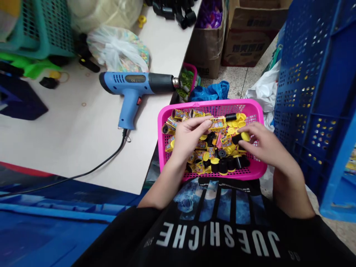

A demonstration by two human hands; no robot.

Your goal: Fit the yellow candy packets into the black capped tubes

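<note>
A pink plastic mesh basket (211, 104) sits on my lap, heaped with small yellow labelled tubes (178, 115), loose yellow caps (230, 130) and black caps (222, 167). My left hand (190, 138) pinches one labelled tube (218, 123) with a black cap on its end. My right hand (267, 146) grips a black piece with a yellow cap (239, 138) between its fingertips. Both hands are over the basket, and they hide the contents beneath them.
To the left, a blue heat gun (133, 87) lies on a white table (83, 148), its black cable (83, 172) trailing off the edge. A tall blue crate (311, 92) stands to my right. Cardboard boxes (247, 37) stand on the floor ahead.
</note>
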